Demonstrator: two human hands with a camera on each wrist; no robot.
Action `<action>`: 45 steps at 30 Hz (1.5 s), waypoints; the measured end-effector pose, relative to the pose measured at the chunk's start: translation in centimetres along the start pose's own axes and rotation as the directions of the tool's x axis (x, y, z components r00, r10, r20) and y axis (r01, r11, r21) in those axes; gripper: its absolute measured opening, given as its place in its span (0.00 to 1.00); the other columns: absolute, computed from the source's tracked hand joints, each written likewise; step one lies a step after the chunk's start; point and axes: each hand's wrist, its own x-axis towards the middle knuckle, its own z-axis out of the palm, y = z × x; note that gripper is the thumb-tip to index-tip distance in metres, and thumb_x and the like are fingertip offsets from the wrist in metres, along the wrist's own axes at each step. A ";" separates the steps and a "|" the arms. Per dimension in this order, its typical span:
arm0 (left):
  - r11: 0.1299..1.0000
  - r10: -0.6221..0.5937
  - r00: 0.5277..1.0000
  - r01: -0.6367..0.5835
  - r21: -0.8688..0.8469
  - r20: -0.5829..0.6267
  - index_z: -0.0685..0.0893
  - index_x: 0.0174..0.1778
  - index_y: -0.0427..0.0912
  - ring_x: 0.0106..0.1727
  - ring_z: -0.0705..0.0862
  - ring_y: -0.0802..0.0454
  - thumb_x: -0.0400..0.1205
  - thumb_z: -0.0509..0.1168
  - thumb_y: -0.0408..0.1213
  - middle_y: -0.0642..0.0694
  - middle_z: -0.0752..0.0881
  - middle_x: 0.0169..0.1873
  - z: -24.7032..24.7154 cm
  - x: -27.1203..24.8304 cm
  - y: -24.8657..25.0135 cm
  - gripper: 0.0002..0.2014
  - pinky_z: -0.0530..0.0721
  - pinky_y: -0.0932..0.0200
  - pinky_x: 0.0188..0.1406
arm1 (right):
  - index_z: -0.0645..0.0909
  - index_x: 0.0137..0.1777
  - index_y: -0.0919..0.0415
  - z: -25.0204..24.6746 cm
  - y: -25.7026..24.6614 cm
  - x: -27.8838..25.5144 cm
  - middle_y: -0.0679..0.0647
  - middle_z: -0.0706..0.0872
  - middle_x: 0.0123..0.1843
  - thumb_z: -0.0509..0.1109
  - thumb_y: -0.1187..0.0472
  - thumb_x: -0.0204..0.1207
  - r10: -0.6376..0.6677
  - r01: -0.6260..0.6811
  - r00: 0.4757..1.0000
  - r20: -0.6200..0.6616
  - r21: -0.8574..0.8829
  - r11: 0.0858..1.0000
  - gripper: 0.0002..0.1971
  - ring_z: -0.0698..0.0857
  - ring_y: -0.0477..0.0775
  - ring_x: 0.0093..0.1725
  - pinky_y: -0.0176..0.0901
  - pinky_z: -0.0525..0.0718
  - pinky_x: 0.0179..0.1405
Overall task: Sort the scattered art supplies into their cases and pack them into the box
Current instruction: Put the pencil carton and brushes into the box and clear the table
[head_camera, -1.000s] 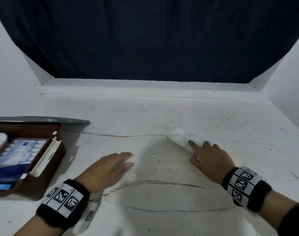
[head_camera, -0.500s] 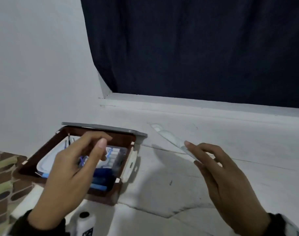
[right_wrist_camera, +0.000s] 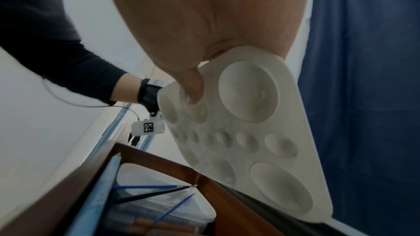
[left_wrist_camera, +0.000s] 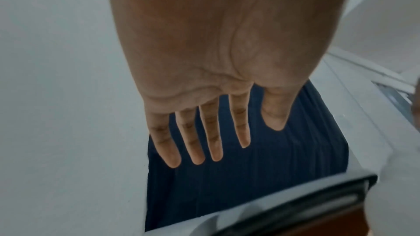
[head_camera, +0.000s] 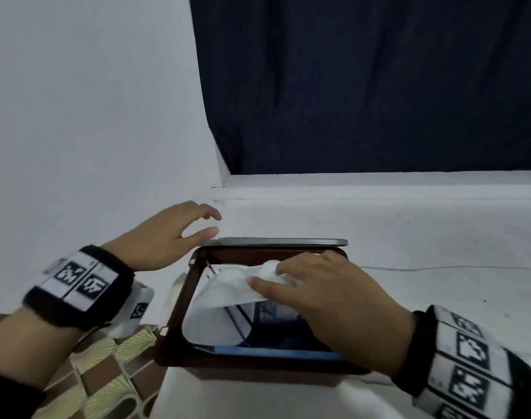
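A brown wooden box [head_camera: 179,313] stands open on the white surface, its grey lid [head_camera: 276,241] upright at the far side. My right hand [head_camera: 312,285] grips a white paint palette [head_camera: 228,287] with round wells [right_wrist_camera: 247,123] and holds it tilted over the box; the thumb [right_wrist_camera: 192,85] presses into a well. Inside the box lie a clear plastic case [right_wrist_camera: 159,202], blue and black brushes [right_wrist_camera: 156,193] and a blue-edged case [head_camera: 276,355]. My left hand [head_camera: 179,234] hovers empty by the lid's left corner, fingers [left_wrist_camera: 193,143] spread.
A white wall [head_camera: 92,116] rises on the left and a dark blue curtain [head_camera: 379,86] hangs behind. A patterned green-and-brown mat [head_camera: 104,376] lies at the lower left, by the box's near corner. The white surface [head_camera: 424,237] stretches to the right.
My right hand has carried the palette from the table's middle leftwards over the open box. The left hand has risen off the table and moved to the lid's left corner.
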 end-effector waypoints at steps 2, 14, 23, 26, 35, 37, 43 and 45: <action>0.992 0.018 0.991 -0.034 0.121 0.130 0.70 0.74 0.65 0.72 0.74 0.56 0.81 0.45 0.72 0.59 0.76 0.71 0.9 1.8 -2.3 0.29 0.72 0.50 0.74 | 0.66 0.75 0.47 0.5 -0.6 2.5 0.58 0.86 0.51 0.66 0.68 0.68 -0.023 0.024 0.999 0.045 -0.034 0.999 0.34 0.85 0.62 0.46 0.57 0.85 0.39; 0.995 0.103 0.958 -0.101 -0.020 0.268 0.85 0.61 0.53 0.54 0.86 0.53 0.89 0.58 0.51 0.56 0.86 0.55 4.1 5.7 -5.0 0.13 0.81 0.59 0.58 | 0.60 0.80 0.31 3.7 -0.2 7.4 0.50 0.73 0.70 0.64 0.34 0.78 0.011 -0.163 0.858 0.514 0.252 0.954 0.31 0.72 0.55 0.70 0.60 0.78 0.62; 0.976 0.182 0.972 -0.160 -0.150 0.150 0.83 0.51 0.51 0.47 0.80 0.69 0.86 0.65 0.45 0.60 0.81 0.45 3.4 4.4 -4.4 0.04 0.73 0.73 0.47 | 0.62 0.81 0.34 4.0 -0.6 7.0 0.49 0.66 0.81 0.62 0.33 0.79 0.022 -0.203 0.819 0.573 0.253 0.946 0.31 0.64 0.54 0.80 0.60 0.70 0.75; 0.969 0.234 0.968 -0.226 -0.095 0.086 0.80 0.47 0.54 0.46 0.78 0.68 0.87 0.63 0.48 0.60 0.78 0.42 3.0 2.4 -3.7 0.05 0.72 0.73 0.44 | 0.71 0.76 0.40 1.8 -0.7 6.2 0.45 0.76 0.71 0.58 0.35 0.82 0.085 -0.197 0.923 0.374 0.271 0.942 0.25 0.77 0.50 0.68 0.54 0.81 0.63; 0.959 0.281 0.959 -0.279 -0.042 0.049 0.77 0.64 0.58 0.57 0.82 0.66 0.86 0.45 0.62 0.66 0.79 0.60 5.2 -6.8 -0.8 0.21 0.81 0.65 0.57 | 0.80 0.65 0.44 -0.5 2.8 -0.1 0.40 0.79 0.59 0.51 0.37 0.85 0.412 -0.405 0.911 0.009 0.203 0.891 0.22 0.76 0.45 0.61 0.51 0.80 0.60; 0.951 0.308 0.950 -0.309 0.027 0.043 0.77 0.64 0.59 0.60 0.83 0.64 0.88 0.46 0.60 0.65 0.80 0.65 6.0 -8.6 -0.3 0.19 0.79 0.66 0.60 | 0.76 0.69 0.42 0.8 3.1 -1.3 0.42 0.78 0.65 0.48 0.34 0.84 0.494 -0.498 0.867 0.072 0.178 0.849 0.24 0.75 0.49 0.66 0.54 0.79 0.63; 0.938 0.333 0.940 -0.339 0.076 0.081 0.78 0.58 0.63 0.59 0.80 0.69 0.86 0.52 0.59 0.68 0.80 0.64 7.0 -12.6 0.7 0.12 0.73 0.69 0.58 | 0.61 0.82 0.40 3.4 2.3 -4.1 0.44 0.59 0.85 0.50 0.36 0.84 0.560 -0.655 0.724 0.403 0.148 0.741 0.28 0.54 0.47 0.85 0.48 0.64 0.80; 0.954 0.296 0.954 -0.297 0.024 0.040 0.79 0.55 0.67 0.61 0.77 0.75 0.84 0.53 0.64 0.72 0.80 0.64 6.8 -13.0 0.5 0.13 0.72 0.74 0.60 | 0.59 0.83 0.40 3.4 2.2 -4.2 0.42 0.56 0.87 0.51 0.37 0.84 0.553 -0.661 0.725 0.411 0.186 0.727 0.28 0.51 0.44 0.86 0.45 0.60 0.82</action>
